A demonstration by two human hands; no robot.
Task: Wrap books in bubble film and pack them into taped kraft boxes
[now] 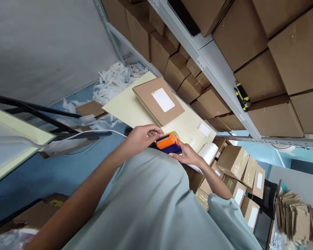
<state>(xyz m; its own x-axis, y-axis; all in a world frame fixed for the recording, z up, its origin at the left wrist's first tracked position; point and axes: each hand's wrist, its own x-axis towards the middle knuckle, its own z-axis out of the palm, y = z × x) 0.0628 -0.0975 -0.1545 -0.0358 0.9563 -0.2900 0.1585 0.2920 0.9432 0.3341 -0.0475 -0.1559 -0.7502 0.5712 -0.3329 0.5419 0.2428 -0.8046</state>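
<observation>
Close to my body, at the table's near edge, my right hand (187,153) grips a boxy orange-and-dark-blue handheld device (169,143), thumb below it. Its exact kind does not show clearly. My left hand (145,139) is at the device's left end, fingers curled together in a pinch near a black part; what lies between the fingertips is hidden. Just behind the device a yellow-green edge shows. Beyond both hands a flat brown cardboard box (159,100) lies on the pale yellow table (122,104), bearing a white label (163,99).
A small white card (203,129) and a white roll (207,152) are at the table's right. Shelves (219,62) full of cartons rise behind, with a yellow-black cutter (241,96). Paper strips (117,81) heap on the floor. A white cable (101,131) runs left. Labelled boxes (232,161) stack right.
</observation>
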